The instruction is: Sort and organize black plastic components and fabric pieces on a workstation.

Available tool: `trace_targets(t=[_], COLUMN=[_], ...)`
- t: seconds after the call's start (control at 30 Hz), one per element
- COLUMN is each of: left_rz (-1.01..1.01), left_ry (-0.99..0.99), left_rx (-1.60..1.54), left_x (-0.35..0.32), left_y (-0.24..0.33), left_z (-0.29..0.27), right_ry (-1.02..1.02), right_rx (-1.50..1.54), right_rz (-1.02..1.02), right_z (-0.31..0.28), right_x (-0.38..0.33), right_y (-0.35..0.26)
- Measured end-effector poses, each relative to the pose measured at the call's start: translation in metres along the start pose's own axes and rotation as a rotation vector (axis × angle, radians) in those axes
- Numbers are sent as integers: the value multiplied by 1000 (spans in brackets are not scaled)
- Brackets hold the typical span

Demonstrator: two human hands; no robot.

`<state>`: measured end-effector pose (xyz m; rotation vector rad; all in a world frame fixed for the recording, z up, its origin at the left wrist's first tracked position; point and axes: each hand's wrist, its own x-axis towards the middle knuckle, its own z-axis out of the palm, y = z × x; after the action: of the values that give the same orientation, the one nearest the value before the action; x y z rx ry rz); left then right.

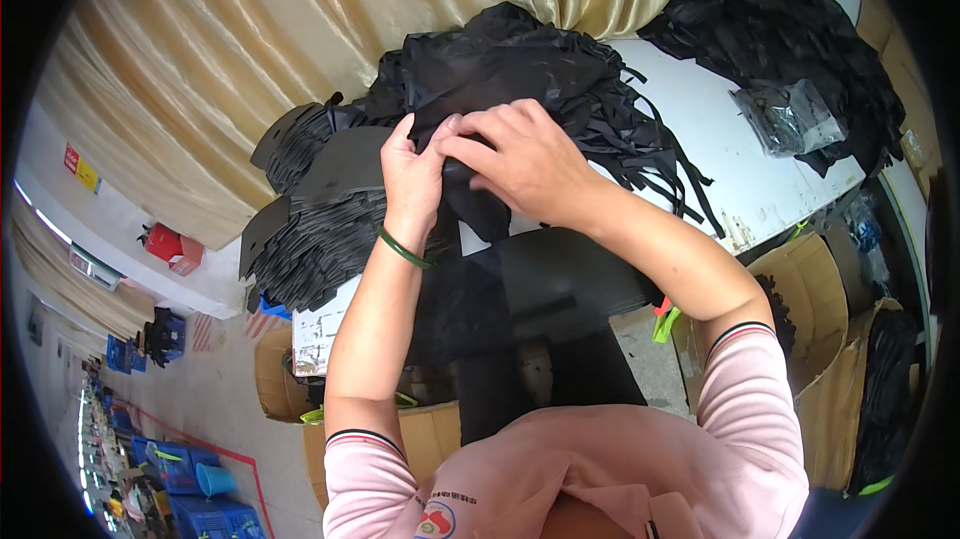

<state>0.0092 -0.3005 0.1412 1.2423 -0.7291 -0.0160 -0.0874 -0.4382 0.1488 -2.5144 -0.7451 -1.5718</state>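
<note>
A piece of thin black fabric (477, 207) hangs between my two hands above the white table (745, 209). My left hand (413, 171), with a green bangle (403, 248) on its wrist, grips the fabric's upper edge, its thumb pointing up. Fingers bent, my right hand (528, 161) pinches the same edge close to the left fingertips. Right behind them rises a big heap of black fabric pieces (500, 54) with loose straps trailing to the right. Flat black sheets (565, 284) lie below my hands at the table's near edge.
Stacks of black flat pieces (315, 244) stand at the table's left. Another black heap (770, 34) and a clear plastic packet (790, 119) lie at the right. Cardboard boxes (815, 289) flank the table below. A gold curtain (330, 9) hangs behind; blue crates (215, 517) sit lower left.
</note>
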Motion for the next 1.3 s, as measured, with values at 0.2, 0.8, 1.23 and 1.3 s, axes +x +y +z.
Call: trace_targets(t=[0.2,0.8,1.23,1.3], left_rz=[282,292,70,-70], left_ry=[395,240,-190,-284], left_rx=[103,178,1260,1311], left_x=[-1,-10,-145,-167], left_y=[-12,-31,-21,-29], left_z=[-20,8,-216,-234], right_ry=[185,245,-84,-176], right_rx=[271,1404,1033,985], right_rz=[253,604,1718,1817], right_z=[24,-50,-53,-46], right_x=[27,136,-177,-217], right_y=[52,17,29,14])
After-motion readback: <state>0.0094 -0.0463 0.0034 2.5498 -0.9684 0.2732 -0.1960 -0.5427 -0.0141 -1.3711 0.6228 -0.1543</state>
